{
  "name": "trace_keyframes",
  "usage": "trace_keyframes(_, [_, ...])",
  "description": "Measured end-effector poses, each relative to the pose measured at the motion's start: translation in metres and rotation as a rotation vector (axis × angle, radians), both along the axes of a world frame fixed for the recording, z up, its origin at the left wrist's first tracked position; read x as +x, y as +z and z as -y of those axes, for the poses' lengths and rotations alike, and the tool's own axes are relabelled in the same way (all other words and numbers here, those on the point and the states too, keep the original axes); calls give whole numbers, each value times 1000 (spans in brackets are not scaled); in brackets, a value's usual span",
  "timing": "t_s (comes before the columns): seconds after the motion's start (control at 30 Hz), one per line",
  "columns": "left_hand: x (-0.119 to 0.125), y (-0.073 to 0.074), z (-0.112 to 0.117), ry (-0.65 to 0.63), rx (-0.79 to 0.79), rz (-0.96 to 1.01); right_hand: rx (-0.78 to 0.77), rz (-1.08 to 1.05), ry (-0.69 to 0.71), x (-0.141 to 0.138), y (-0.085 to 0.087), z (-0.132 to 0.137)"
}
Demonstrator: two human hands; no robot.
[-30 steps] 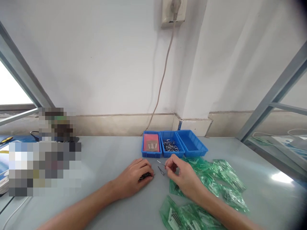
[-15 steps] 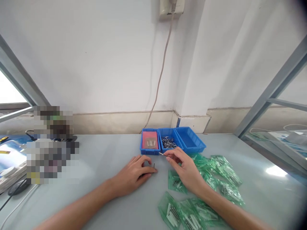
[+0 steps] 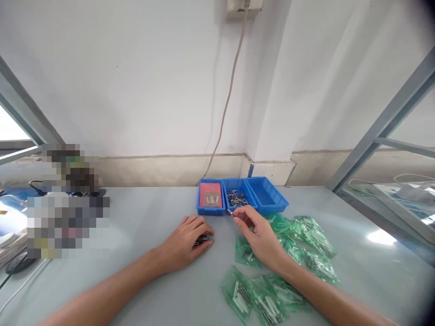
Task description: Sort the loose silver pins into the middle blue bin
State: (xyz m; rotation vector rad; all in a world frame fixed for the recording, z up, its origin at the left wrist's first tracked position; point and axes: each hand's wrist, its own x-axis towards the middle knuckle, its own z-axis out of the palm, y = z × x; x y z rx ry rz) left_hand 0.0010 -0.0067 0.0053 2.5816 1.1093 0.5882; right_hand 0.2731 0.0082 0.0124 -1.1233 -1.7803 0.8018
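Note:
My left hand (image 3: 186, 241) rests on the grey table (image 3: 142, 235) with its fingers curled over a small bundle of dark metal pins (image 3: 203, 239). My right hand (image 3: 256, 232) pinches one thin metal pin (image 3: 230, 211) and holds it just in front of the middle blue bin (image 3: 238, 199), which contains several loose metal pins. The left blue bin (image 3: 210, 198) holds a pink sheet and a couple of small parts. The right blue bin (image 3: 267, 194) looks empty.
Green plastic bags of pins (image 3: 292, 253) lie scattered on the table to the right of and under my right arm. A wall cable (image 3: 227, 104) hangs behind the bins. A blurred-out area (image 3: 64, 203) and papers sit at the left. Metal frame bars (image 3: 380, 127) stand at the right.
My right hand has carried the single pin away from the table towards the middle bin. My left hand has stayed over the pin bundle, and the loose pin beside it is gone.

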Motion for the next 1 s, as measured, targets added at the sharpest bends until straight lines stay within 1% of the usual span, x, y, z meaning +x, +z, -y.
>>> trace_keyframes(0.1, [0,0,0,-3,-12,7,-22,-46,-37,0,-2,-1])
trace_keyframes(0.2, [-1,-1,-1,-26,-30,26,-24,-43,-52,1,-2,-2])
trace_keyframes(0.33, [-2,-4,-3,-48,-45,46,-45,-47,-52,1,0,-1])
trace_keyframes(0.47, [-3,-5,-4,-47,-53,46,-29,-39,-43,0,3,3])
trace_keyframes(0.63, [-2,-5,-3,-51,-52,54,-48,-55,-3,1,3,2])
trace_keyframes(0.83, [-2,-4,-2,-39,-37,49,-220,-201,104,1,-1,-3])
trace_keyframes(0.93, [-2,-3,-2,-28,-42,42,-224,-219,115,-1,-2,-1])
trace_keyframes(1.0, [-1,-3,-2,-25,-53,45,-179,-174,88,-1,-1,2])
